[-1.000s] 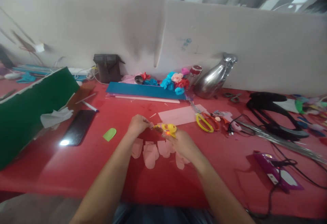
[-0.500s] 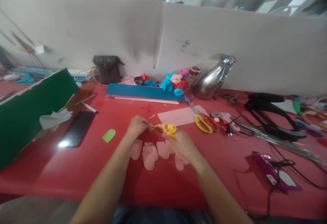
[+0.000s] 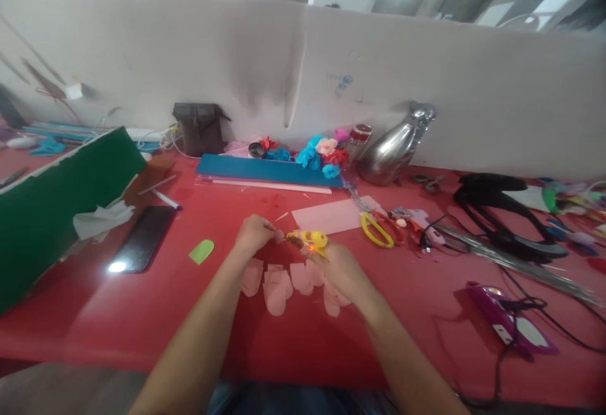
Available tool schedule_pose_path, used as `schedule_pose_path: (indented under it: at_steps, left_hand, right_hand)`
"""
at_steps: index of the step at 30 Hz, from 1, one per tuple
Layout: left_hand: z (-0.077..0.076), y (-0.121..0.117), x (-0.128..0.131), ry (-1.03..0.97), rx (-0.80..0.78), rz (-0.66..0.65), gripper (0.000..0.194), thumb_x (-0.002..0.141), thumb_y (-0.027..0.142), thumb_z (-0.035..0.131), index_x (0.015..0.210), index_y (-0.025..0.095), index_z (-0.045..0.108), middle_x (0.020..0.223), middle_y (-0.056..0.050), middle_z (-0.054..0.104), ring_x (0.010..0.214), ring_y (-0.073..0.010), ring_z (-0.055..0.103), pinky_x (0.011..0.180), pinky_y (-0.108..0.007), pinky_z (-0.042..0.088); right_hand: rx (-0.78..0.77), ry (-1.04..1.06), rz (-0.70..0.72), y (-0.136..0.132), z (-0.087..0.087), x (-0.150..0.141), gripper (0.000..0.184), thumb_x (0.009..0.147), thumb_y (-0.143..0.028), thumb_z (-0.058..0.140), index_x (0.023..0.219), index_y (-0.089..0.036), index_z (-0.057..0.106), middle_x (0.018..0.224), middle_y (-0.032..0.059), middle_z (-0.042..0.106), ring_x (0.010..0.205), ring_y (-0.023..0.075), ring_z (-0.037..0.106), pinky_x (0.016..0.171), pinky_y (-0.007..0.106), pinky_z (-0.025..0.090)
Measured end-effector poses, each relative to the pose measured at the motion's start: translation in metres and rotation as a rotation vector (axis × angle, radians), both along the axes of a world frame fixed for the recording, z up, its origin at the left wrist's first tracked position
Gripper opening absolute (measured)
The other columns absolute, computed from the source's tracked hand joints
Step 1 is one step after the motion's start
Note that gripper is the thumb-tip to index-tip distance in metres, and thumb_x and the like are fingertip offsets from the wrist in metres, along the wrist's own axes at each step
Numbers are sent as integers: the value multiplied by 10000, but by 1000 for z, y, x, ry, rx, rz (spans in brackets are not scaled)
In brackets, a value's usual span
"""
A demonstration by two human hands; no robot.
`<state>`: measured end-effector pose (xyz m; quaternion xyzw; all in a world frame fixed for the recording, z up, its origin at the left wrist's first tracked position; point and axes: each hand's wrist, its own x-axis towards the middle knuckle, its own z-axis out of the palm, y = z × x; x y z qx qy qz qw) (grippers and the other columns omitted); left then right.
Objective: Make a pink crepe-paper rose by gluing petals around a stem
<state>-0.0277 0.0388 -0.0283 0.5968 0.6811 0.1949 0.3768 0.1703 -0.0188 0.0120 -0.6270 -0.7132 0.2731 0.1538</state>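
Note:
My right hand (image 3: pixel 337 264) is wrapped round a yellow hot glue gun (image 3: pixel 310 238), with a small orange light glowing on it. The gun's nozzle points left, toward my left hand (image 3: pixel 255 233). Pinched in my left fingertips is a small pink piece of paper (image 3: pixel 279 235), close to the nozzle; whether they touch is too small to tell. Below both hands, several pink paper petals (image 3: pixel 275 295) with rounded ends lie on the red table (image 3: pixel 303 345). A green paper piece (image 3: pixel 202 251) lies to the left of my left hand.
A pink sheet (image 3: pixel 322 214) and yellow-handled scissors (image 3: pixel 377 230) lie beyond my right hand. On the left are a lit phone (image 3: pixel 144 238) and a green board (image 3: pixel 71 200). Paper flowers (image 3: pixel 324 153) and a steel jug (image 3: pixel 395 146) stand behind. A purple power strip (image 3: pixel 514 320) with cords lies right.

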Motion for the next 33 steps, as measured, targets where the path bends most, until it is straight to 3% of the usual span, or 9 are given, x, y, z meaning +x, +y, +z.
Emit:
schedule_pose_path:
  at_steps: [6, 15, 26, 33]
  left_hand:
    - [-1, 0, 0, 12, 10, -4, 130, 621, 287, 662, 676, 200, 741, 713, -35, 718, 656, -150, 601, 540, -223, 389]
    - [-2, 0, 0, 2, 33, -2, 129, 623, 277, 657, 679, 199, 743, 693, -45, 712, 662, -162, 601, 552, -236, 391]
    - [5, -3, 0, -12, 22, 5, 103, 601, 260, 666, 638, 197, 738, 670, -44, 704, 661, -166, 593, 545, -241, 374]
    - [-4, 1, -1, -42, 30, 30, 87, 588, 228, 667, 632, 189, 732, 646, -48, 693, 638, -170, 590, 548, -249, 377]
  right_hand:
    - [-10, -3, 2, -3, 1, -2, 367, 822, -458, 488, 1012, -188, 650, 634, 30, 644, 522, 141, 547, 471, 220, 291]
    - [36, 4, 12, -4, -2, 0, 313, 816, -464, 504, 858, -204, 673, 637, 35, 659, 548, 153, 565, 485, 233, 286]
    - [58, -3, 22, -2, -5, -2, 307, 803, -465, 514, 889, -214, 669, 651, 35, 669, 541, 163, 565, 497, 243, 304]
    - [92, 17, 8, -6, 2, 4, 318, 821, -453, 496, 950, -209, 654, 708, 47, 687, 593, 180, 604, 496, 236, 338]
